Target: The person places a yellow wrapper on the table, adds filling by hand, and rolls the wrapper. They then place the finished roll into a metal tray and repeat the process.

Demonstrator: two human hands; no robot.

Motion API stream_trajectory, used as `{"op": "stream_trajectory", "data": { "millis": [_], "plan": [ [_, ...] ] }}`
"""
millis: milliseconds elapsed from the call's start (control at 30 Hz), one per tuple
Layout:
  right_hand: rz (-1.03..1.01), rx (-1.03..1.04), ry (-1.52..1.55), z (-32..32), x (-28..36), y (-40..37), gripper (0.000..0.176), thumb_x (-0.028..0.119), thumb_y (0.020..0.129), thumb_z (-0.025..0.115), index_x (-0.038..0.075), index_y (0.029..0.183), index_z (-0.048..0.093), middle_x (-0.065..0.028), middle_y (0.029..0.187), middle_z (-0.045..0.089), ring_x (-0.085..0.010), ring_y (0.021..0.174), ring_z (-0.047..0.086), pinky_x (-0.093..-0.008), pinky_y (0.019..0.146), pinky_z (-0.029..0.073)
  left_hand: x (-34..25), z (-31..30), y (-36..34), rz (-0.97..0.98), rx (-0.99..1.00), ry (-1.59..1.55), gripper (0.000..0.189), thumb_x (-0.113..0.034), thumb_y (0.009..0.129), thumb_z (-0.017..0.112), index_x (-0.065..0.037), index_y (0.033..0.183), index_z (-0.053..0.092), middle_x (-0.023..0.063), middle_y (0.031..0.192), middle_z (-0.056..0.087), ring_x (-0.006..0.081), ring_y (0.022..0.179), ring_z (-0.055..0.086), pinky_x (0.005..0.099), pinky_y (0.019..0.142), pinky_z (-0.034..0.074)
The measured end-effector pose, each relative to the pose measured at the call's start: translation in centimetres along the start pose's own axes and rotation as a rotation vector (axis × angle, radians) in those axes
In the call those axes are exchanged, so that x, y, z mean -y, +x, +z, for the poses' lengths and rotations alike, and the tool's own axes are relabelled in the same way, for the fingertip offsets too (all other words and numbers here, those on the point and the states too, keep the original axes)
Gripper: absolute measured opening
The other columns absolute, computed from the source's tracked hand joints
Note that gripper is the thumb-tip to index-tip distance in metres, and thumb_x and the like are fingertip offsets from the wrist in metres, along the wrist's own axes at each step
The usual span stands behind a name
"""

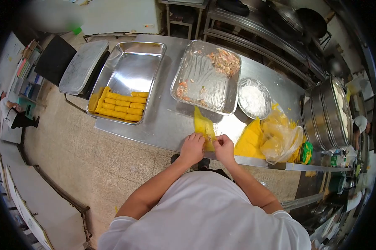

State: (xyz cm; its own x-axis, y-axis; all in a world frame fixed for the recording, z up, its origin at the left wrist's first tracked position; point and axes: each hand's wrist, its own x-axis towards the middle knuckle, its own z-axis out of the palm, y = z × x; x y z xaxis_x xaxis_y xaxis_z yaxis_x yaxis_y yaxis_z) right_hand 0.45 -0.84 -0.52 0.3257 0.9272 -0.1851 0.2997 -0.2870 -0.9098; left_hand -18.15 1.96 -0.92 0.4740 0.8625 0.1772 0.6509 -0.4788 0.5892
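Note:
A yellow wrapper sheet (202,124) lies on the steel table, one corner pointing toward the filling tray. My left hand (192,148) grips its left near edge, fingers curled over it. My right hand (224,148) pinches the right near edge, thumb and fingertips together. A little filling shows between the hands; the rest is hidden by my fingers. Beyond the wrapper is a metal tray (187,95) with pinkish meat filling (225,61) heaped in its far right corner. Right of my right hand sits a stack of yellow wrappers (249,140), partly under a clear plastic bag (284,143).
Finished yellow rolls (122,106) lie in rows in a deep steel tray (138,51) at left. A bowl of white powder (254,98) stands beside the filling tray. Stacked steamers (326,114) rise at the right end. Another person (13,110) is at far left.

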Motion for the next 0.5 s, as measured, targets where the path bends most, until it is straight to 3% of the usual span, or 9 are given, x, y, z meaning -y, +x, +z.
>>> {"op": "stream_trajectory", "data": {
  "millis": [67, 200, 300, 467, 500],
  "plan": [
    [-0.158, 0.003, -0.038, 0.4, 0.5, -0.2, 0.011, 0.004, 0.094, 0.070, -0.004, 0.101, 0.071, -0.0169, 0.095, 0.077, -0.0243, 0.080, 0.073, -0.0381, 0.077, 0.059, -0.6, -1.1, -0.1, 0.031, 0.058, 0.052, 0.039, -0.012, 0.080, 0.080, -0.002, 0.116, 0.065, 0.0215, 0.136, 0.065, 0.0381, 0.132, 0.058, 0.0506, 0.111, 0.048],
    [-0.553, 0.017, -0.245, 1.0, 2.4, -0.1, 0.011, 0.000, 0.091, 0.069, -0.003, 0.102, 0.070, -0.0248, 0.111, 0.075, -0.0375, 0.099, 0.074, -0.0462, 0.090, 0.060, 0.3, -1.0, -0.9, 0.025, 0.001, -0.129, 0.051, -0.006, 0.076, 0.082, -0.001, 0.122, 0.062, 0.0225, 0.141, 0.062, 0.0406, 0.136, 0.056, 0.0511, 0.115, 0.046],
    [-0.715, 0.187, -0.463, 1.4, 2.5, 0.4, 0.016, 0.000, 0.086, 0.071, -0.002, 0.102, 0.070, -0.0252, 0.113, 0.073, -0.0419, 0.106, 0.070, -0.0490, 0.096, 0.057, 1.6, -0.2, -1.2, -0.037, -0.002, -0.283, 0.062, -0.004, 0.072, 0.083, -0.001, 0.130, 0.059, 0.0221, 0.143, 0.062, 0.0445, 0.136, 0.056, 0.0521, 0.116, 0.046],
    [-0.773, 0.291, -0.652, 1.2, 1.8, 0.7, 0.020, 0.002, 0.084, 0.072, -0.001, 0.104, 0.069, -0.0223, 0.117, 0.074, -0.0407, 0.110, 0.070, -0.0494, 0.098, 0.058, 1.9, -1.5, -1.0, 0.006, -0.048, -0.321, 0.078, -0.005, 0.073, 0.081, -0.003, 0.146, 0.053, 0.0202, 0.147, 0.061, 0.0430, 0.138, 0.055, 0.0510, 0.118, 0.046],
    [-0.798, 0.304, -0.686, 1.1, 1.6, 0.8, 0.021, 0.002, 0.084, 0.071, 0.000, 0.105, 0.069, -0.0217, 0.119, 0.074, -0.0405, 0.111, 0.070, -0.0495, 0.098, 0.058, 1.6, -2.3, -0.6, 0.018, 0.022, -0.269, 0.080, -0.007, 0.074, 0.081, -0.003, 0.148, 0.052, 0.0194, 0.148, 0.061, 0.0422, 0.139, 0.054, 0.0509, 0.118, 0.045]
  ]
}}
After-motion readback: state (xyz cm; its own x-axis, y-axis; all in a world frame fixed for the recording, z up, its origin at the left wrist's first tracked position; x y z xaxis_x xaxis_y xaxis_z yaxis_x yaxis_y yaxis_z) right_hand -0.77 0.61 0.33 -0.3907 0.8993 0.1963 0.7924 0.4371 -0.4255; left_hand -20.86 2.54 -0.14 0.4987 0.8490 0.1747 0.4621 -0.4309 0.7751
